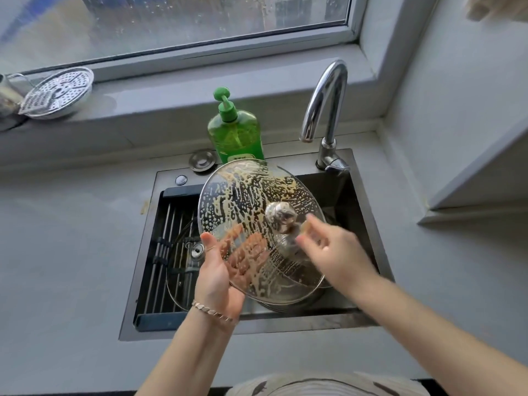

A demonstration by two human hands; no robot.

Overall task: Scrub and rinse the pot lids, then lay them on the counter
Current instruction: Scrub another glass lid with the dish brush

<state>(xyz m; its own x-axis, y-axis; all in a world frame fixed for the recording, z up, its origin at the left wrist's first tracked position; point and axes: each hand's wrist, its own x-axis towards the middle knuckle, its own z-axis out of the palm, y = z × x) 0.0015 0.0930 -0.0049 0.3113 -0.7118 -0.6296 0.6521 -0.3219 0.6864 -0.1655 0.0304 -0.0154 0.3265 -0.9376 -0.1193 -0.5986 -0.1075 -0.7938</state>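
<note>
- Glass lid [257, 201] is held up over the sink [257, 328], tilted, its top facing the person. It is streaked all over with yellowish suds.
- The lid's metal knob [281, 217] sits right of its centre, above the sink's middle.
- Left hand [217, 275] grips the lid at its lower left edge. The thumb lies on the rim, and the fingers are spread flat underneath, visible through the glass.
- There is a bracelet [214, 311] on the left wrist, above the sink's front rim.
- Right hand [331, 252] is over the right half of the sink, just beside the knob, with its fingers curled in. It pinches a small pale scrub pad [308, 224]; the pad is blurred, so I can't make out more of it.
- Second lid [177, 284] lies in the left part of the sink on the roll-up rack [160, 252], partly under the held lid.
- Faucet [325, 110] stands at the sink's back right corner, with the spout arching over the basin. No water is seen running.
- Green soap bottle [235, 132] stands just behind the sink's back edge and is partly hidden by the raised lid.
- Round metal cap [201, 160] lies on the sink's back rim, just left of the bottle.
- Perforated steamer plate [57, 92] leans on the window ledge, well back and left of the sink.
- Grey counter [71, 238] runs along both sides of the sink.
</note>
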